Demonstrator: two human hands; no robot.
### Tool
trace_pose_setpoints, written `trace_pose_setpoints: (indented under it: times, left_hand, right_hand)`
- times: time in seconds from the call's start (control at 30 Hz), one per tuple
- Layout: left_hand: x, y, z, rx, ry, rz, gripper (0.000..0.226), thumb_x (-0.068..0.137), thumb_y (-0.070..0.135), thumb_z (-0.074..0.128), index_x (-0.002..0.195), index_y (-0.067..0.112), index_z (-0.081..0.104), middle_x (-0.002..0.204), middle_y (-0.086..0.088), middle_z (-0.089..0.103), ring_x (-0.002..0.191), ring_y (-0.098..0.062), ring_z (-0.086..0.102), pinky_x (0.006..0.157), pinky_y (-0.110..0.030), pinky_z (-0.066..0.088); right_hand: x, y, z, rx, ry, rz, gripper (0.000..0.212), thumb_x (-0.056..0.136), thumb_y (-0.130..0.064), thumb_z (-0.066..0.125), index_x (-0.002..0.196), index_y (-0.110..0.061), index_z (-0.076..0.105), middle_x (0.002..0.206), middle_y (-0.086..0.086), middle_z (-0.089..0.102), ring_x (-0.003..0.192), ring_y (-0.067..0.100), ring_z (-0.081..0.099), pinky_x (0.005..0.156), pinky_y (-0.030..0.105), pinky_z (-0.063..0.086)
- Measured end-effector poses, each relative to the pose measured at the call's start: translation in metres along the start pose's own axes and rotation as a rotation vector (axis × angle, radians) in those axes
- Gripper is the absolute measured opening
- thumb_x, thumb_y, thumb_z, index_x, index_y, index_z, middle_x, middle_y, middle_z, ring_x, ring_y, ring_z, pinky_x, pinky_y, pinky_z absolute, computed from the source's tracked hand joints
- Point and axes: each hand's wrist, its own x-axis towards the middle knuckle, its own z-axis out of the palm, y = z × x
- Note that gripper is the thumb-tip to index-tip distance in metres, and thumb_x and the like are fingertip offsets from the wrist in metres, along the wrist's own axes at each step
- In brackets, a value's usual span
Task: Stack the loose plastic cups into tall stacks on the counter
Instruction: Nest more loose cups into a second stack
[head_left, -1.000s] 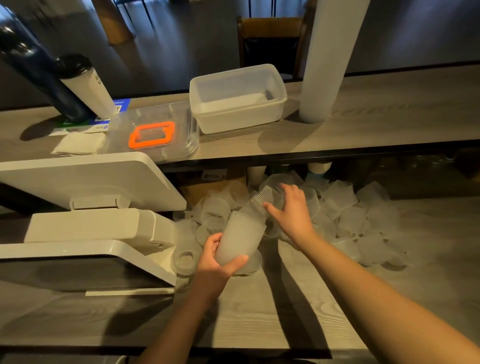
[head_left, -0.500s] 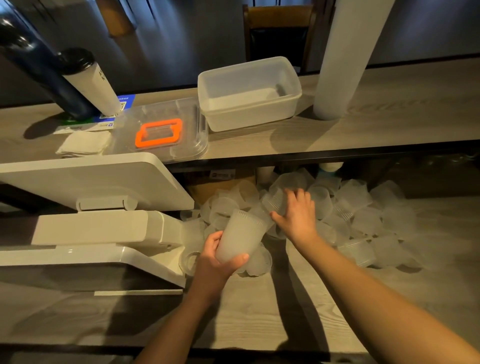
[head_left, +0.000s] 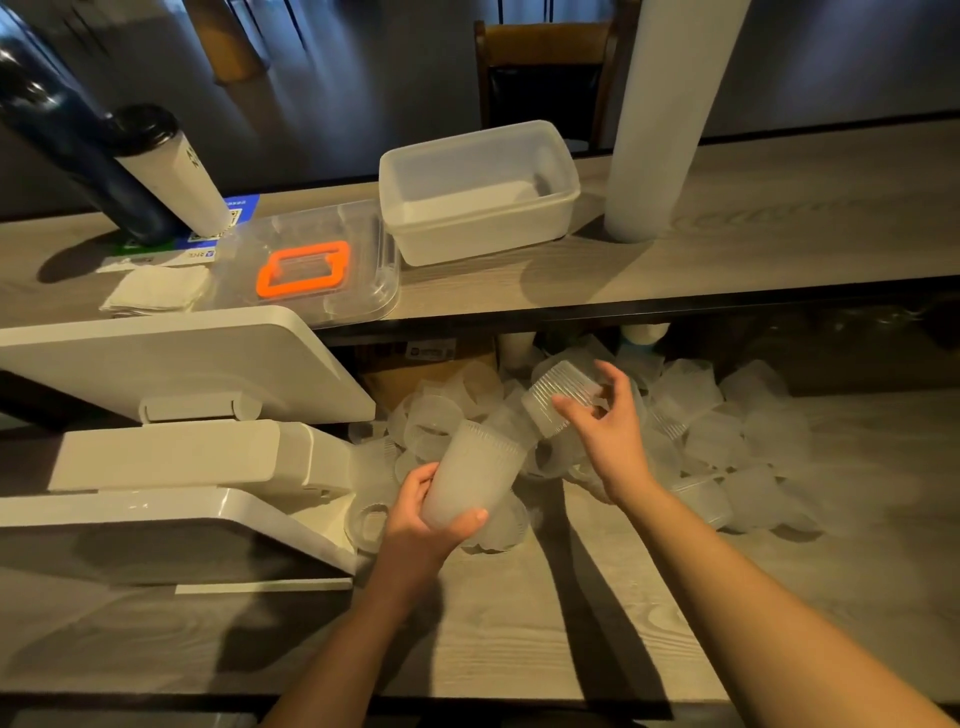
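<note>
My left hand (head_left: 415, 525) grips the base of a short stack of frosted plastic cups (head_left: 475, 475), tilted so its open mouth points up and right. My right hand (head_left: 608, 431) pinches a single ribbed cup (head_left: 561, 392) just above and to the right of the stack's mouth, apart from it. Behind both hands a heap of several loose translucent cups (head_left: 717, 426) lies scattered on the lower wooden counter (head_left: 519, 634), under the shelf edge.
A white point-of-sale terminal (head_left: 171, 441) fills the left side. The upper shelf (head_left: 779, 239) carries a tall white cup stack (head_left: 660, 119), an empty translucent tub (head_left: 478, 192), a clear lid with an orange handle (head_left: 304, 267), napkins and two bottles.
My right hand closed on a ribbed cup in the heap, lifted it clear and brought it toward the mouth of the stack. My left hand kept the stack nearly still.
</note>
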Motion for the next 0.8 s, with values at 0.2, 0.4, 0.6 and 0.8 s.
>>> trace_pose_setpoints:
  times: [0.2,0.4,0.6,0.8]
  left_hand:
    - [-0.003,0.007,0.013,0.015,-0.036,0.019,0.075,0.056,0.045,0.084,0.120,0.039,0.047,0.123,0.009,0.051,0.106,-0.018,0.058,0.074,-0.032,0.061]
    - [-0.011,0.015,0.024,0.079,-0.053,0.089,0.076,0.059,0.038,0.083,0.127,0.037,0.048,0.122,0.015,0.049,0.106,-0.014,0.056,0.069,-0.021,0.056]
    - [-0.018,0.020,0.032,0.135,-0.056,0.089,0.080,0.057,0.041,0.082,0.129,0.038,0.047,0.122,0.016,0.047,0.106,-0.014,0.055,0.079,-0.035,0.061]
    - [-0.019,0.022,0.040,0.088,-0.010,0.120,0.073,0.056,0.034,0.082,0.123,0.035,0.050,0.116,0.013,0.052,0.100,-0.009,0.058,0.065,-0.015,0.052]
  right_hand:
    - [-0.017,-0.015,-0.026,0.257,-0.144,0.100,0.058,0.081,-0.038,0.070,0.135,-0.028,0.052,0.129,0.001,0.059,0.118,0.020,0.061,0.090,0.032,0.057]
    - [-0.031,-0.028,-0.035,-0.002,-0.252,-0.008,0.047,0.092,-0.035,0.066,0.137,-0.033,0.054,0.126,-0.008,0.059,0.117,0.010,0.056,0.096,0.026,0.049]
    - [-0.035,-0.026,-0.029,-0.205,-0.315,-0.134,0.035,0.093,-0.034,0.065,0.128,-0.037,0.060,0.116,-0.010,0.053,0.101,-0.006,0.050,0.082,0.015,0.044]
    - [-0.052,-0.014,-0.005,-0.208,-0.381,-0.089,0.071,0.078,-0.076,0.043,0.133,-0.033,0.053,0.122,-0.016,0.045,0.116,-0.008,0.043,0.095,0.014,0.036]
